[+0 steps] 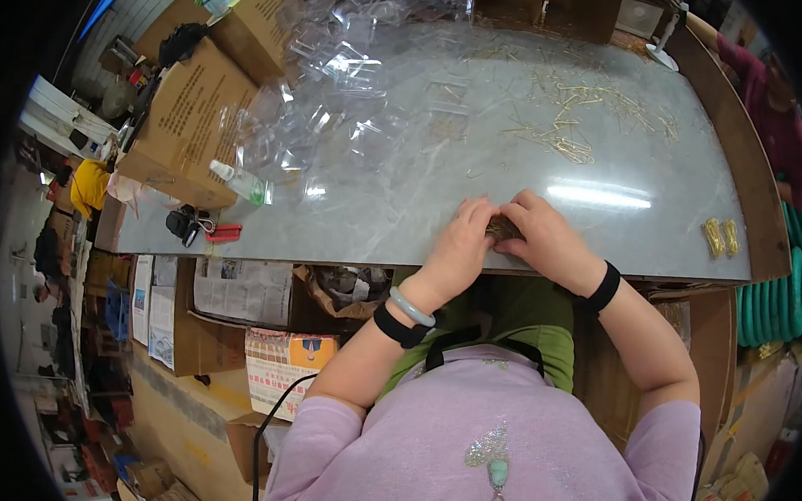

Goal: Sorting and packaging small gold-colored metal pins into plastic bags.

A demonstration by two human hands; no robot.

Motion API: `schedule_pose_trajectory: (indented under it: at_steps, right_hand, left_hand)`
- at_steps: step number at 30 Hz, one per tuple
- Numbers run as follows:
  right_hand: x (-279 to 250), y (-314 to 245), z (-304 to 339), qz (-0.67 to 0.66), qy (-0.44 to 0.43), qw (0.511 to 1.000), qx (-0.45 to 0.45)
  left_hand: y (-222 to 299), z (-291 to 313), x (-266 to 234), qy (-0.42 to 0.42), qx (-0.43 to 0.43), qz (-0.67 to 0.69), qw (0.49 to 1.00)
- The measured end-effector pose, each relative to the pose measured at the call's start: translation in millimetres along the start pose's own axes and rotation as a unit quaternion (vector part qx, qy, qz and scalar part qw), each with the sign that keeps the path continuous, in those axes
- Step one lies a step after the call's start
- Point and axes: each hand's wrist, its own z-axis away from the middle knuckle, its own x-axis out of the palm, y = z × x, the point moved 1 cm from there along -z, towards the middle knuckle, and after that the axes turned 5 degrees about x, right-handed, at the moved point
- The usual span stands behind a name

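While holding brownish bundle point(502, 228) in curled fingers of L hand point(460, 241) & R hand point(546, 235), works at grey table point(355, 212), w/ gold wires point(572, 146) loose beyond.

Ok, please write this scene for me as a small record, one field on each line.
Left hand: fingers at a small brownish bundle
Right hand: thumb and fingers around the same bundle
Place: near edge of grey table
Beyond right hand: loose gold wires
Right corner: two gold bundles
Left side: clear plastic pieces, bottle, cardboard box
Unclear: bundle's details, partly hidden
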Motion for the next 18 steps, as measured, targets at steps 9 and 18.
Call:
schedule_pose_trajectory:
  at_steps: [9, 18]
  right_hand:
    - [13, 2, 28, -0.044, 0.070, 0.997, 0.011]
    - [53, -27, 27, -0.187, 0.140, 0.971, 0.057]
  left_hand:
    - [6, 15, -12, -0.019, -0.008, 0.008, 1.000]
    - [11, 7, 0, -0.034, 0.020, -0.028, 0.999]
